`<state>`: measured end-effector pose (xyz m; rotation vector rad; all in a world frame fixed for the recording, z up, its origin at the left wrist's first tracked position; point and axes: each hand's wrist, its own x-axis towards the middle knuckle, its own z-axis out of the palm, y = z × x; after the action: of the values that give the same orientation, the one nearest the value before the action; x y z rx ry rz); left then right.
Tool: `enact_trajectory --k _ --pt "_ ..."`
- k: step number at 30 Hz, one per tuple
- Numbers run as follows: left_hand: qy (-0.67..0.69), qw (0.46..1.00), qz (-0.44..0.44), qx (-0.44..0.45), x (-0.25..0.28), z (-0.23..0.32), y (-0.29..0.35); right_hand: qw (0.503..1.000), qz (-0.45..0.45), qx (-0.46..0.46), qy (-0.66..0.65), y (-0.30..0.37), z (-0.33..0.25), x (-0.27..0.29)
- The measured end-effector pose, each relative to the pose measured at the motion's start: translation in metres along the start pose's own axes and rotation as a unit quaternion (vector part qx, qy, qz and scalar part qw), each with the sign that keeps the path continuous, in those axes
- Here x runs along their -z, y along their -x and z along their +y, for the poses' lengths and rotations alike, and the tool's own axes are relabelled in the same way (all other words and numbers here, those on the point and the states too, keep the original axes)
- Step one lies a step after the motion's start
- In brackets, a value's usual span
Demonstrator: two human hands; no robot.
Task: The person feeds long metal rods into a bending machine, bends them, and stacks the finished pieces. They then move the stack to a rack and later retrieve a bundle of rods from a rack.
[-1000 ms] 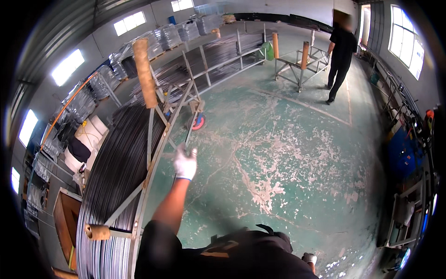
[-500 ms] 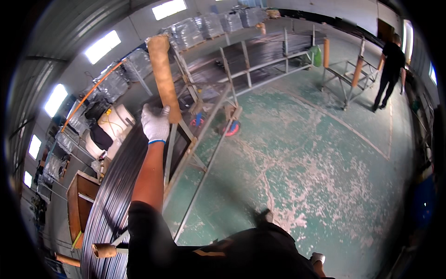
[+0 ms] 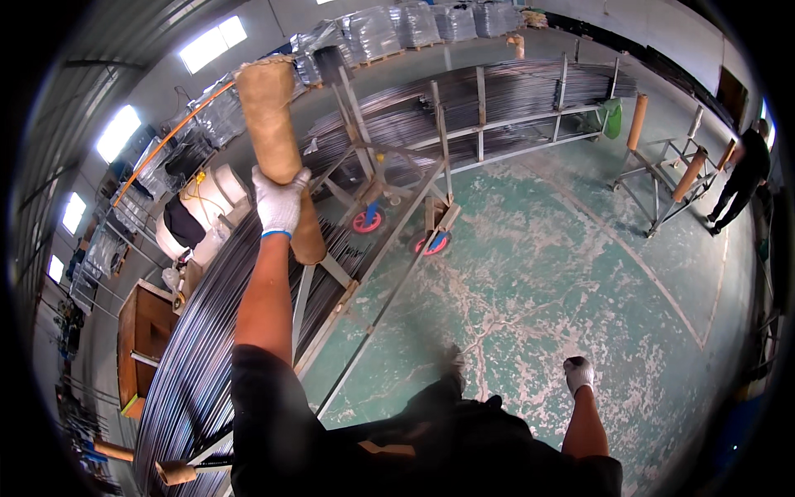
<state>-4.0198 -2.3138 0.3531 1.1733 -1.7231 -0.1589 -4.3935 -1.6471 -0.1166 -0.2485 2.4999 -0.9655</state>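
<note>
My left hand [image 3: 280,201], in a white knit glove with a blue cuff, is closed round the side of a thick brown cardboard tube [image 3: 272,124]. The tube stands tilted at the corner of a metal rack [image 3: 335,313], its lower end against the frame. Long dark rods [image 3: 195,344] lie in a curved bundle along the rack, under and beside my left arm. My right hand [image 3: 580,377], also gloved in white, hangs low over the green floor with its fingers curled. A dark patch shows at those fingers; whether it is something held, I cannot make out.
A second rack holds more dark rods [image 3: 497,108]. Red-rimmed caster wheels [image 3: 367,219] stick out near the floor. At the right are a small wheeled frame with brown tubes [image 3: 689,174] and a person in black [image 3: 745,178]. A wooden box [image 3: 142,335] stands left of the rods.
The view has shifted, and the tube now looks closer, with my left hand higher along it. My right hand has swung forward into fuller view. The person in black appears further right.
</note>
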Motion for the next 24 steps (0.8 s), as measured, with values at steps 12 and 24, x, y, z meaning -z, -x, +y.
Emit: enact_trajectory --k 12,24 --pt "0.356 0.914 0.177 -0.081 0.023 0.075 -0.079 0.953 -0.086 -0.285 -0.048 -0.112 0.003 -0.033" --pt "0.438 0.865 0.217 -0.116 -0.306 0.221 -0.156 0.985 -0.084 -0.133 -0.067 -0.368 -0.119 -0.058"
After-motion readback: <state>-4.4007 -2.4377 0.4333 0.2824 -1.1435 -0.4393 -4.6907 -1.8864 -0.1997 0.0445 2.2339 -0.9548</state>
